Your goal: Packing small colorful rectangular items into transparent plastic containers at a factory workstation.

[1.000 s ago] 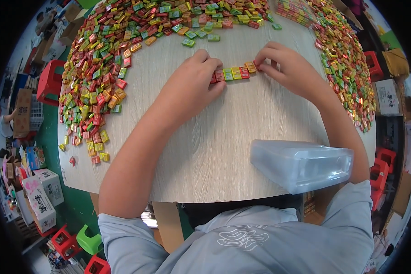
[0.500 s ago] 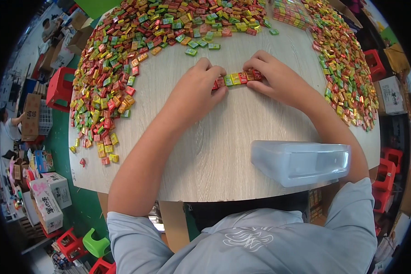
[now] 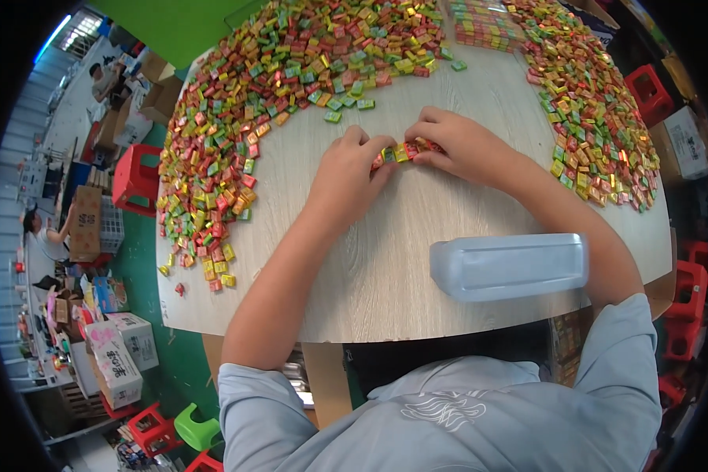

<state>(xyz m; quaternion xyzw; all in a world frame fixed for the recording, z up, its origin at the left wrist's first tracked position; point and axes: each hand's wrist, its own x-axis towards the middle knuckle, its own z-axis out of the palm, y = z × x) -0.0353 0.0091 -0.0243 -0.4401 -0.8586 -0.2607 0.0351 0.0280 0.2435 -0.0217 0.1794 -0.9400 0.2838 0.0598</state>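
A short row of small wrapped candies (image 3: 402,153) in red, yellow and green lies on the pale wood-grain table between my hands. My left hand (image 3: 351,167) is closed on the row's left end, thumb on the near side and fingers on the far side. At the right end my right hand (image 3: 462,148) pinches the row the same way. The fingers hide the outer candies. Nearer my body, a translucent plastic box (image 3: 511,267) rests beside my right forearm.
Loose wrapped candies (image 3: 291,63) cover the table's far and left sides, and another heap (image 3: 598,118) lies along the right. A clear pack of stacked candies (image 3: 486,30) stands at the far edge. Red stools (image 3: 138,179) and cartons surround the table; other people are off to the left.
My hands have drawn closer together, and fewer candies show between them. The whole view has shifted, moving the table's left side rightward in the picture.
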